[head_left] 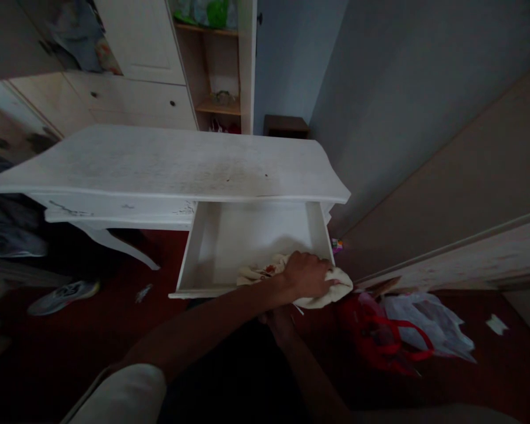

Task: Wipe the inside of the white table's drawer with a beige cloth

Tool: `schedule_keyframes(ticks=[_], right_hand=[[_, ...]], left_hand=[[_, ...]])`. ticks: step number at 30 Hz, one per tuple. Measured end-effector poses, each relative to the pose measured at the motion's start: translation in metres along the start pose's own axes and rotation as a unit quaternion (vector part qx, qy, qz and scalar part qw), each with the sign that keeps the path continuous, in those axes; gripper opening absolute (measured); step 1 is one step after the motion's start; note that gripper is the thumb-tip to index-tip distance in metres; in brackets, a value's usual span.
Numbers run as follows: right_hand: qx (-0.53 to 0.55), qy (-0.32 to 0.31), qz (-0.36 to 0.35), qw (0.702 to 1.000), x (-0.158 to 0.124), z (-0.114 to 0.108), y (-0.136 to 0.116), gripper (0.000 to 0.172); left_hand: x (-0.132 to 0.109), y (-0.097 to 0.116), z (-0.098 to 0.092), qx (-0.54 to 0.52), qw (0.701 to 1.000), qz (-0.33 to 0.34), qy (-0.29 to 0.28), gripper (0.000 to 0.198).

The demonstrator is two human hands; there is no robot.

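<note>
An open drawer (247, 227) sticks out from the white table (172, 162). My left hand (308, 274) reaches across to the drawer's front right corner. Its fingers are closed on a cream cloth (339, 288), which is bunched over the front edge and hangs partly outside. More of the cloth, with a reddish-brown print, lies to the left of the hand. Below the drawer front is my right hand (277, 323), dark and close beneath the left one. Its fingers are mostly hidden, so its grip does not show.
A red bag (375, 335) and a white plastic bag (428, 324) lie on the dark red floor at right. At left is a shoe (64, 297). Cabinets with shelves (218, 106) stand behind the table, and a grey wall panel (424, 118) rises at right.
</note>
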State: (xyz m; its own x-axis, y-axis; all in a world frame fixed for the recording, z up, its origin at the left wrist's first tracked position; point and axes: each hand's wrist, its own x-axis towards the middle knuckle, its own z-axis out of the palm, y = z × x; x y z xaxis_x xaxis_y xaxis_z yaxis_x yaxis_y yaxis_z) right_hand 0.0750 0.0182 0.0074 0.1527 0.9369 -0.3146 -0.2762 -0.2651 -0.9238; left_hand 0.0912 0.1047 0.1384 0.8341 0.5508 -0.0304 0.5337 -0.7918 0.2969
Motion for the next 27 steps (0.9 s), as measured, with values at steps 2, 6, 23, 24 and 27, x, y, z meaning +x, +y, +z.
schedule_keyframes(ticks=[2, 6, 23, 24, 27], right_hand=[[0.021, -0.007, 0.019, 1.000, -0.001, 0.001, -0.004, 0.040], [0.048, -0.013, 0.054, 0.997, -0.001, 0.003, -0.008, 0.035], [0.086, -0.012, 0.055, 0.995, 0.001, 0.002, 0.003, 0.030], [0.082, -0.010, 0.055, 0.995, 0.000, 0.002, 0.003, 0.030], [0.076, -0.005, 0.057, 0.996, -0.001, 0.003, 0.000, 0.031]], left_hand=[[0.011, 0.001, -0.003, -0.009, 0.999, -0.037, -0.012, 0.050], [0.032, -0.010, -0.010, -0.048, 0.992, -0.114, -0.003, 0.053], [0.111, -0.103, -0.001, -0.335, 0.860, -0.368, 0.107, 0.048], [0.110, -0.104, 0.000, -0.332, 0.861, -0.367, 0.120, 0.048], [0.104, -0.106, -0.002, -0.282, 0.865, -0.373, 0.181, 0.047]])
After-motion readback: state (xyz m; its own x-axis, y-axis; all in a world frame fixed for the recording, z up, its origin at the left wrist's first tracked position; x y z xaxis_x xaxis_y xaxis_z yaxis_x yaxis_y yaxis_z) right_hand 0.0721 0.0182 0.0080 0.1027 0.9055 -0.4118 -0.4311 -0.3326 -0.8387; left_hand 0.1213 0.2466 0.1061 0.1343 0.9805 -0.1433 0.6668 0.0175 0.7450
